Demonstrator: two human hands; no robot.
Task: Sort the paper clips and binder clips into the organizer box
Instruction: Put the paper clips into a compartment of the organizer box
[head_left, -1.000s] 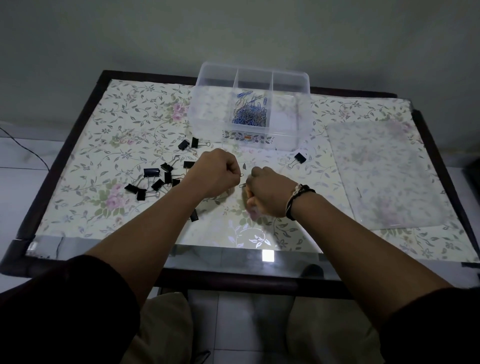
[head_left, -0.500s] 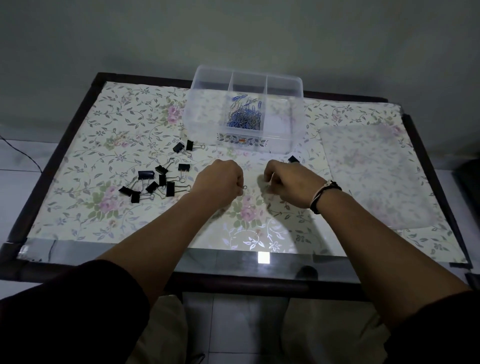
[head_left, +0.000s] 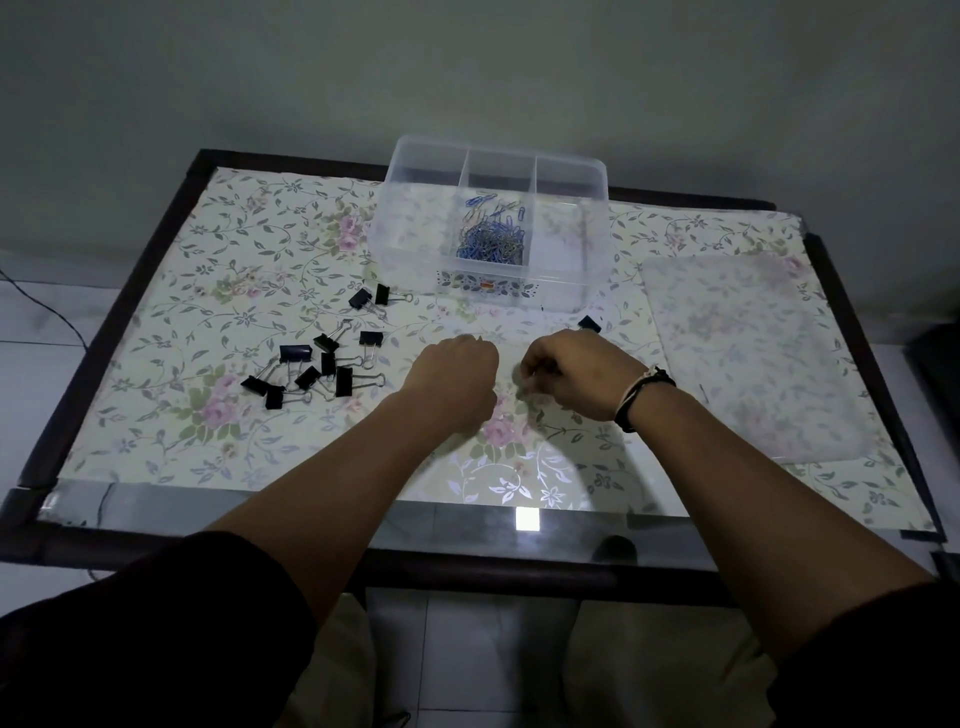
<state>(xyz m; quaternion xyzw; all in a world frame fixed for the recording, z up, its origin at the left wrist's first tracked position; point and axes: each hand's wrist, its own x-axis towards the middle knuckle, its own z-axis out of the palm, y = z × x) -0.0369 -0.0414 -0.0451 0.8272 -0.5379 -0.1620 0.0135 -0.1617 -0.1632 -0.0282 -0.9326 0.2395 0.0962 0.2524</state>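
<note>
While both fists remain curled near the middle of the counter (head_left: 156, 338), the left hand (head_left: 453, 375) and right hand (head_left: 574, 375) have been drawn apart since a second ago; what each grip encloses cannot be told. Thin wire paper clips (head_left: 491, 236), blue and silver, are heaped in the middle compartment of the clear plastic organizer box (head_left: 395, 228). Black, wire-handled binder clips (head_left: 311, 371) are scattered left of the hands, unsorted; one (head_left: 589, 323) lies just beyond the right hand.

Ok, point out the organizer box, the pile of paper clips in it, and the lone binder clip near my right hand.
organizer box (head_left: 415, 218): head view, bare left wall.
paper clips (head_left: 492, 240): head view, middle of pile.
lone binder clip (head_left: 589, 323): head view, black body.
</note>
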